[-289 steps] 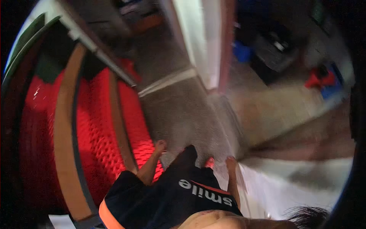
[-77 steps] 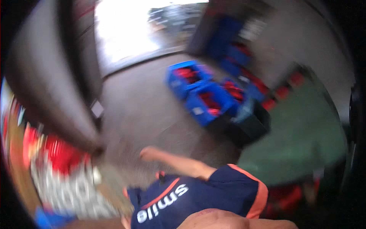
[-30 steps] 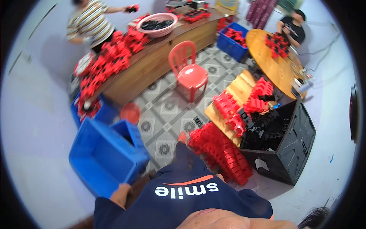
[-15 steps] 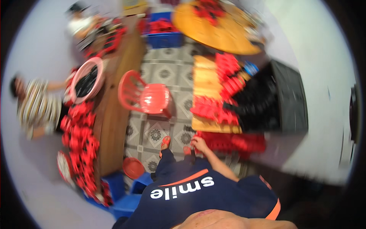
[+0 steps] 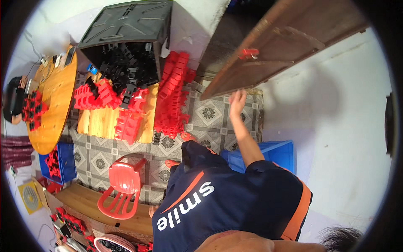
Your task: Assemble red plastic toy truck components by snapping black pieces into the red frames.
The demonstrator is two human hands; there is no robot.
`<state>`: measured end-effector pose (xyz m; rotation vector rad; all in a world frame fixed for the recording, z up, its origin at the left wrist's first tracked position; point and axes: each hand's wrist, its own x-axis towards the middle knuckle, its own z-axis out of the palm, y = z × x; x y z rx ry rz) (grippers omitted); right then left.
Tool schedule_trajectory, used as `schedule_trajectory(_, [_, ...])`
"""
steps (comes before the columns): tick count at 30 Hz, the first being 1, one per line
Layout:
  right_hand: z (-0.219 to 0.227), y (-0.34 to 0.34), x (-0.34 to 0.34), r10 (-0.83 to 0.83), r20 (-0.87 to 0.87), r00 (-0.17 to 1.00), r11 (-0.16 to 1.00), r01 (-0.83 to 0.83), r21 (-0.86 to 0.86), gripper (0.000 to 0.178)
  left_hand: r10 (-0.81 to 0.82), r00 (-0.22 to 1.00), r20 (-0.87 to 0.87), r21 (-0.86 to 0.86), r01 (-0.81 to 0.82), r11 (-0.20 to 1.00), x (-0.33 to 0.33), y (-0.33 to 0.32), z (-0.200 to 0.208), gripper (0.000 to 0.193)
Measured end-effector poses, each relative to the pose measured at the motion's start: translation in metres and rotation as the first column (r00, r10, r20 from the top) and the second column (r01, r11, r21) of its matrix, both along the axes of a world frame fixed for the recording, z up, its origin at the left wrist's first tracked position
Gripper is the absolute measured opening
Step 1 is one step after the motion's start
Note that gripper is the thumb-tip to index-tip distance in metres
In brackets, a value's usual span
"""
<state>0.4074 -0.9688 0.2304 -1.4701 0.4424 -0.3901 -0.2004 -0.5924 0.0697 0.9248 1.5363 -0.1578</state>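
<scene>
A glossy red plastic chair (image 5: 125, 178) stands near the left hand (image 5: 153, 210), mostly hidden, its fingers' state impossible to tell. The right hand (image 5: 237, 103), fingers released, reaches to the lower edge of the brown wooden door (image 5: 287, 44).

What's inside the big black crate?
In the black crate: a jumble of black plastic parts, some jutting out over red plastic parts. Its depths are hidden by the heap and the crate itself.
</scene>
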Motion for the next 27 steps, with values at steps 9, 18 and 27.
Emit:
schedule_trajectory(9, [0.065,-0.026,0.265,-0.036,0.126,0.991,0.792,0.106,-0.602,0.051,0.127,0.979,0.160,0.099,-0.144,0.985,0.145,-0.038,0.055,0.040])
schedule_trajectory(18, [0.084,-0.007,0.410,-0.087,0.041,0.995,0.946,0.096,-0.310,0.049,0.304,0.943,0.134,-0.032,-0.303,0.953,0.104,-0.123,-0.035,0.033])
schedule_trajectory(27, [0.076,-0.004,0.502,0.001,-0.003,1.000,0.994,-0.001,0.111,0.050,0.269,0.962,0.040,0.038,-0.270,0.962,0.139,-0.132,0.042,0.046])
